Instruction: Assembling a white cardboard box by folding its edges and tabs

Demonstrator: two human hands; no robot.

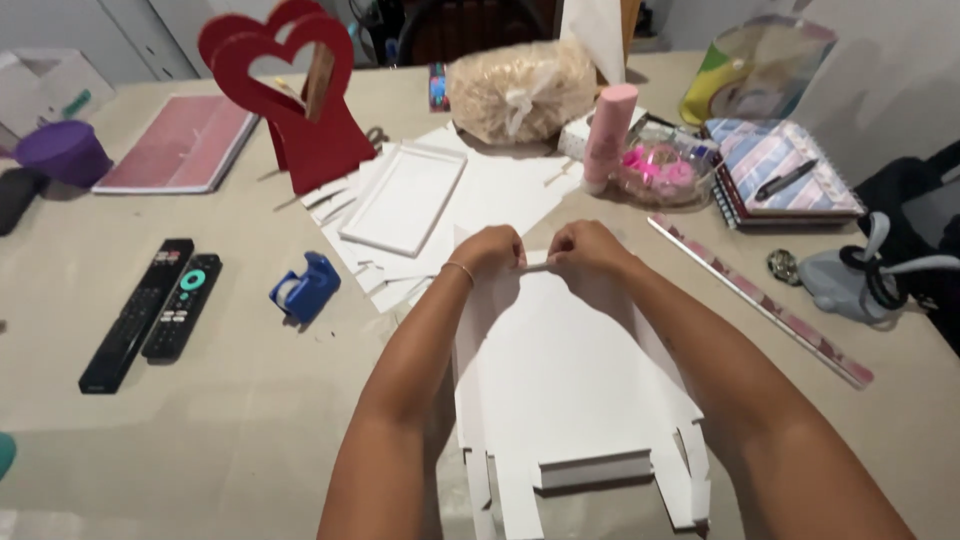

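White card cut-out [560, 370] lies flat on the tabletop [230, 400] — we pinch its top tab with both hands. Left hand [490, 250] and right hand [588, 250] are closed on it; a blue tape dispenser [305, 288] sits nearby.

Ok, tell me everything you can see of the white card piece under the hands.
The white card piece lies flat on the beige table, looks like stiff matte paperboard, with cut tabs along its near edge and a folded raised strip there. The left hand and right hand pinch a small tab at its far edge.
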